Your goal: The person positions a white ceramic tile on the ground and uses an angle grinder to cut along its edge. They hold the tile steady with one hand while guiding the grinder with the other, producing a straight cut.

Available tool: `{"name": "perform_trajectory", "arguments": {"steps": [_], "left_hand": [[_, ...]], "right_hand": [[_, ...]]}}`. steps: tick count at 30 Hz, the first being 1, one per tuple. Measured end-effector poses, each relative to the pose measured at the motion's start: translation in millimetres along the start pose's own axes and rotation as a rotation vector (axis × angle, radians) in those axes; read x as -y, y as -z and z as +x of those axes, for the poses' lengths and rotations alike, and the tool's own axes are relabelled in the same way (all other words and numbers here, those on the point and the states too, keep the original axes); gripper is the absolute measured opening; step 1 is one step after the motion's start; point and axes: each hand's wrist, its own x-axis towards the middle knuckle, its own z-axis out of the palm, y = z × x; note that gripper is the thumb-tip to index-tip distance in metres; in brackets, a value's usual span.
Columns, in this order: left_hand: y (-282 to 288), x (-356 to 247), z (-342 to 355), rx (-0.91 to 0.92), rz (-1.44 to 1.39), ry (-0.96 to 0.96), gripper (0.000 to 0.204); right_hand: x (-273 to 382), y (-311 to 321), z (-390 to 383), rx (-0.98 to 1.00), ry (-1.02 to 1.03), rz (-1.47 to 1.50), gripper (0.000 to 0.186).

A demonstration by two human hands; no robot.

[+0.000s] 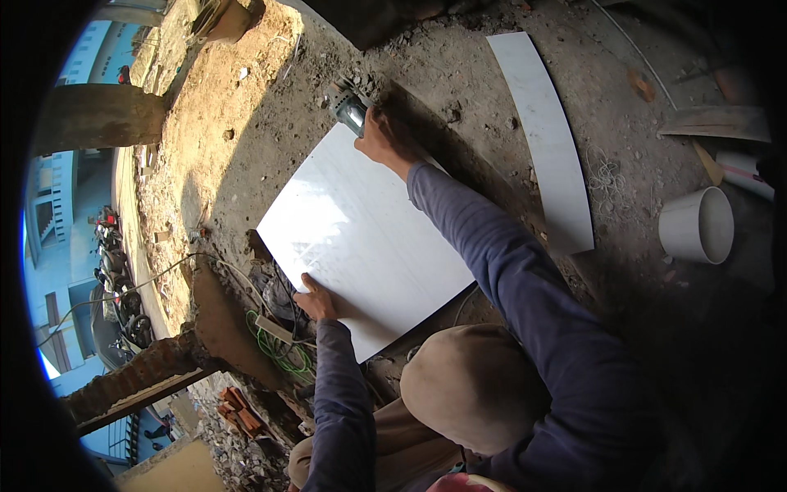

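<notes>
A large white tile (385,230) lies tilted across the middle, glossy with a bright reflection on its left half. At its far corner, my right hand (385,141) is closed round a grey-green handheld power cutter (348,108); its blade cannot be made out. My left hand (316,298) grips the tile's left near edge, thumb on top and the other fingers partly hidden. My bent knee (475,385) in beige cloth is beside the tile's near corner.
A long curved-looking white tile strip (545,139) lies to the right. Beyond it stand a white bucket (697,225) and a wooden board (717,123). A green cable coil (279,344) and an extension socket (273,329) lie near my left arm. Broken brickwork (139,369) juts in at left.
</notes>
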Motion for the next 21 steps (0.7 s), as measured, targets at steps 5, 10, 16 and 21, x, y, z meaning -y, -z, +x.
{"name": "perform_trajectory", "arguments": {"steps": [5, 10, 16, 21], "left_hand": [[0, -1, -3, -0.021, -0.032, 0.007, 0.095], [3, -5, -1, 0.036, -0.011, 0.068, 0.078], [6, -11, -6, 0.016, 0.02, 0.075, 0.079], [7, -12, -6, 0.021, 0.017, 0.072, 0.079]], "right_hand": [[1, 4, 4, 0.062, -0.029, -0.005, 0.071], [-1, 1, 9, 0.125, -0.047, -0.037, 0.079], [1, -6, 10, 0.082, -0.082, -0.081, 0.08], [-1, 2, 10, 0.108, -0.056, -0.031, 0.08]]}}
